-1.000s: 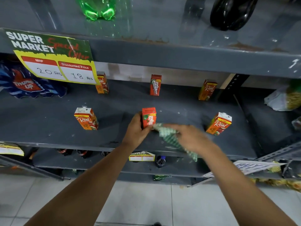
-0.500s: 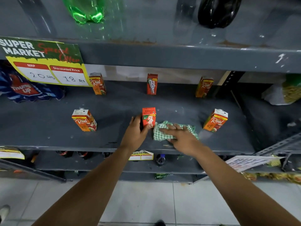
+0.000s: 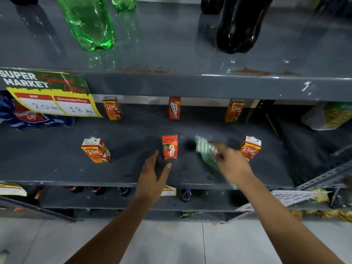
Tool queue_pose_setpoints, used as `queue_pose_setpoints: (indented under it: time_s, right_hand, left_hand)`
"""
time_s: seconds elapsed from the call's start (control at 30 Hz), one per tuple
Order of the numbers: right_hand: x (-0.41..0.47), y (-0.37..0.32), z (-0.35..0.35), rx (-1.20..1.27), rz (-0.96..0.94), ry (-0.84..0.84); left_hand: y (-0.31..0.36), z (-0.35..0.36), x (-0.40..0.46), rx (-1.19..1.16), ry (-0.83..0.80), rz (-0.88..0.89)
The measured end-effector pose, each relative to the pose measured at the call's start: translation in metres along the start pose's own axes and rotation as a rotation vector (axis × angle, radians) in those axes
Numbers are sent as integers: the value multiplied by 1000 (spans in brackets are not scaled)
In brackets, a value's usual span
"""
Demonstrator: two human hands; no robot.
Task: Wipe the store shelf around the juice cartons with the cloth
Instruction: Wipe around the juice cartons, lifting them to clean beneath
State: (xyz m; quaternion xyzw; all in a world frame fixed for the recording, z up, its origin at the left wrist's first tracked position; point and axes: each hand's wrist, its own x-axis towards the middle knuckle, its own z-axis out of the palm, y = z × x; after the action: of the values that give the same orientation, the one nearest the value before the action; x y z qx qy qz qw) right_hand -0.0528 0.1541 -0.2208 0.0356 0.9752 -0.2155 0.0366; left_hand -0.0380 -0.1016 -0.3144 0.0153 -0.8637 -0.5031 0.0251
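Several small juice cartons stand on the grey metal shelf [image 3: 57, 159]. A red Maaza carton [image 3: 170, 147] is at the front middle, with orange Real cartons to its left [image 3: 96, 151] and right [image 3: 250, 148]. Three more stand at the back [image 3: 112, 108], [image 3: 174, 108], [image 3: 234, 110]. My left hand [image 3: 153, 176] hovers open just in front of the Maaza carton, not touching it. To that carton's right, my right hand [image 3: 231, 164] grips the green-and-white checked cloth [image 3: 206, 152], which is blurred.
A yellow and green price sign [image 3: 51, 92] hangs from the upper shelf edge. A green bottle [image 3: 89, 23] and a dark bottle [image 3: 238, 25] stand on the upper shelf. A blue Thums Up pack [image 3: 28, 117] lies far left, and a snack bag [image 3: 329, 115] far right. Bottles fill the shelf below.
My left hand has let go of the Maaza carton and drawn back, fingers spread. My right hand has moved the cloth to the right, away from that carton and toward the right Real carton.
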Motion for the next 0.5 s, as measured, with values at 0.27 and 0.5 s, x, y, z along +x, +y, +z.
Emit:
queue_pose_setpoints:
  time_s: [0.27,0.5]
  right_hand:
    - [131,-7,14,-49,171,-77]
    - [91,8,45,-267,-61,-208]
  left_hand:
    - [2,4,49,25,-43,77]
    - [-5,15,18,511,36,167]
